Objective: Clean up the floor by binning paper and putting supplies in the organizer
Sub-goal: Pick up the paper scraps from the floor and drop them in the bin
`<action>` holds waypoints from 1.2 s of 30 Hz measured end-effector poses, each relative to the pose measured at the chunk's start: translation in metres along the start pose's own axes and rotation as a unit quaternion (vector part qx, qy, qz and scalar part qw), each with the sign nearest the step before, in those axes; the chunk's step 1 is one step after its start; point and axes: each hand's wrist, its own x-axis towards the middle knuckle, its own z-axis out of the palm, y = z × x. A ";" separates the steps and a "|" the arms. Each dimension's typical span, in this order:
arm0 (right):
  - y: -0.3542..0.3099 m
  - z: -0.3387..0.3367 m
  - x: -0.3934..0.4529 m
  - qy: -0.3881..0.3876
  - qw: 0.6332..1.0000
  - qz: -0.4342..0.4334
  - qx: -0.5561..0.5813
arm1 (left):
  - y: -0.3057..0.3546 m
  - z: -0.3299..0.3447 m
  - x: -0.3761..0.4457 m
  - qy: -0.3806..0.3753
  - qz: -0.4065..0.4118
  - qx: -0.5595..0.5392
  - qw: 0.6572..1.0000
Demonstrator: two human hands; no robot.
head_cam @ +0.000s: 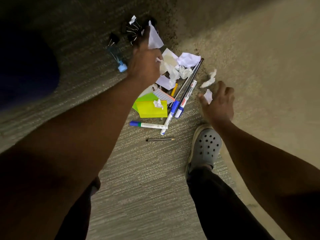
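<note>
On the carpeted floor (147, 170) ahead of your feet lies the scatter: crumpled white paper (187, 59) heaped at the far side, yellow and green sticky notes (150, 110) with one small paper ball (158, 103) on top, and whiteboard markers (186, 99) lying alongside a long dark pencil (194, 76). A separate blue-capped marker (147, 125) and a short pencil (160, 139) lie nearer you. Black binder clips (114, 38) sit far left, just beside a clear blue-capped tube (117, 58). Your left hand (144, 61) reaches over the heap, fingers curled round a white paper sheet (155, 38). Your right hand (219, 104) hovers low, thumb and fingers pinching a small paper scrap (208, 96); another torn scrap (209, 80) lies just beyond it. Your grey perforated clog (205, 146) stands under the right wrist.
</note>
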 end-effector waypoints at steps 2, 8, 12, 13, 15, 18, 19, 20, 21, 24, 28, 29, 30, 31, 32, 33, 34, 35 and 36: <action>0.001 0.005 0.000 -0.005 0.999 -0.026 -0.046 | -0.002 0.004 0.013 -0.068 -0.012 0.042 0.997; 0.004 0.002 0.008 0.001 0.994 -0.109 0.021 | -0.008 0.012 0.022 -0.044 0.011 0.074 0.996; 0.000 -0.006 0.015 -0.003 0.992 -0.129 0.002 | -0.018 0.002 0.004 -0.002 0.021 0.055 0.998; -0.001 -0.008 0.017 -0.011 0.992 -0.123 0.009 | -0.019 -0.002 -0.001 0.021 0.012 0.038 0.999; -0.004 -0.013 0.021 -0.010 0.994 -0.101 0.032 | -0.022 -0.010 -0.010 0.073 -0.013 -0.010 0.997; -0.013 -0.019 0.026 0.015 0.994 -0.076 0.072 | -0.028 -0.024 -0.023 0.120 -0.081 -0.040 0.989; -0.017 -0.020 0.028 0.005 0.994 -0.083 0.069 | -0.031 -0.028 -0.027 0.128 -0.100 -0.053 0.985; -0.020 -0.020 0.031 -0.013 0.994 -0.095 0.048 | -0.033 -0.030 -0.031 0.134 -0.117 -0.062 0.982; -0.023 -0.020 0.034 -0.032 0.993 -0.111 0.014 | -0.035 -0.032 -0.035 0.137 -0.133 -0.067 0.979; -0.030 -0.019 0.043 -0.051 0.990 -0.122 -0.048 | -0.039 -0.035 -0.043 0.140 -0.173 -0.087 0.971; -0.048 -0.030 0.043 -0.030 0.998 -0.050 -0.017 | -0.034 -0.043 -0.056 0.129 -0.193 -0.151 0.961; -0.056 -0.036 0.040 -0.016 0.999 -0.033 0.000 | -0.031 -0.047 -0.062 0.129 -0.199 -0.174 0.956; -0.067 -0.044 0.035 0.002 1.000 -0.021 0.019 | -0.027 -0.052 -0.069 0.130 -0.208 -0.199 0.949; -0.078 -0.054 0.029 0.020 0.999 -0.012 0.040 | -0.022 -0.059 -0.076 0.132 -0.220 -0.225 0.940; -0.092 -0.064 0.020 0.035 0.997 -0.003 0.067 | -0.016 -0.069 -0.085 0.137 -0.225 -0.247 0.932; -0.106 -0.075 0.009 0.042 0.994 0.005 0.104 | -0.009 -0.081 -0.096 0.148 -0.217 -0.260 0.929; -0.122 -0.087 -0.003 0.043 0.987 0.011 0.154 | -0.001 -0.098 -0.106 0.164 -0.195 -0.262 0.931; -0.141 -0.100 -0.015 0.043 0.977 0.015 0.209 | 0.007 -0.115 -0.116 0.184 -0.166 -0.261 0.933; -0.161 -0.114 -0.028 0.043 0.964 0.012 0.262 | 0.013 -0.135 -0.127 0.206 -0.141 -0.258 0.933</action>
